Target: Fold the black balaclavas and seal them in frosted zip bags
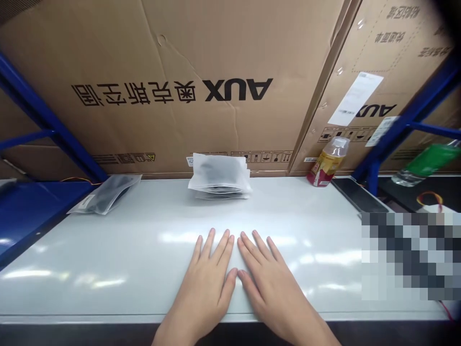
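My left hand point(207, 283) and my right hand point(268, 283) lie flat, palms down and side by side, on the white table point(108, 259) near its front edge. The fingers of both are stretched out and hold nothing; the thumbs nearly touch. Farther back, straight ahead, sits a stack of frosted plastic bags point(220, 177) with dark contents. A single such bag point(106, 193) lies at the table's back left.
Large brown AUX cardboard boxes point(201, 81) stand behind the table. A plastic bottle point(327, 167) with a yellow-red label stands at the back right, a green bottle point(428, 163) lies beyond it. Blue rack posts point(43, 120) flank both sides. A blurred patch covers the right.
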The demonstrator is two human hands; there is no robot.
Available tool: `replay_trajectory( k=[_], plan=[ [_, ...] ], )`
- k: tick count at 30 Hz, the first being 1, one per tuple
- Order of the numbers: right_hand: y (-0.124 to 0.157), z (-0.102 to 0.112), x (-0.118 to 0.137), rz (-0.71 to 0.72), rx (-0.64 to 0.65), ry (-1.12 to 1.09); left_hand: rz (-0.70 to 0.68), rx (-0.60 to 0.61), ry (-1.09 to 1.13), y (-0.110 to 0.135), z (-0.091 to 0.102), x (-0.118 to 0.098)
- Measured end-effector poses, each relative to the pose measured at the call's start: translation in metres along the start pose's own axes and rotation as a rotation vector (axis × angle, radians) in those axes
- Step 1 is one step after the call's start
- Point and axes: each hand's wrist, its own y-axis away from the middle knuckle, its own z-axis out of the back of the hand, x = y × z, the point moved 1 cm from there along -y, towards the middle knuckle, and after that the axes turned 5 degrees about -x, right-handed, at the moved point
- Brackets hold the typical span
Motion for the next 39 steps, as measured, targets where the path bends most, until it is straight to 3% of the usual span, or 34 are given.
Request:
replay_trajectory(
  k=[5,9,13,17,20,22,25,28,31,33,36,39],
  plan=[
    [-0.002,-0.001,-0.003,-0.003,0.007,-0.015,-0.043,0.006,-0.018,-0.008,0.010,0.003],
    [-0.001,-0.001,-0.005,-0.006,0.004,-0.025,-0.189,0.023,-0.030,-0.037,0.043,0.030],
    [0.000,0.000,-0.006,-0.023,-0.018,-0.060,-0.107,-0.175,-0.211,-0.086,0.069,0.076],
    [0.002,0.001,-0.008,-0.030,-0.045,-0.098,-0.172,-0.341,-0.299,-0.124,0.062,0.119],
    [0.003,0.002,-0.009,-0.031,-0.052,-0.122,-0.217,-0.440,-0.306,-0.131,0.066,0.138],
    [0.004,0.003,-0.009,-0.031,-0.050,-0.133,-0.220,-0.538,-0.315,-0.119,0.082,0.133],
    [0.003,0.006,-0.008,-0.035,-0.055,-0.139,-0.278,-0.672,-0.299,-0.073,0.110,0.093],
    [0.002,0.005,-0.007,-0.008,-0.062,-0.143,-0.345,-0.464,-0.189,-0.015,0.111,0.036],
    [0.002,0.001,-0.010,0.029,-0.093,-0.175,-0.331,-0.306,0.047,0.027,0.087,0.002],
    [0.003,-0.001,-0.012,-0.006,-0.178,-0.256,-0.168,-0.209,0.163,0.039,0.068,-0.002],
    [0.009,0.003,-0.014,-0.223,-0.398,-0.428,0.207,-0.177,0.192,0.039,0.046,0.003],
    [0.016,0.010,-0.003,-0.335,-0.395,-0.498,0.384,-0.162,0.191,0.033,0.031,-0.001]
  ],
)
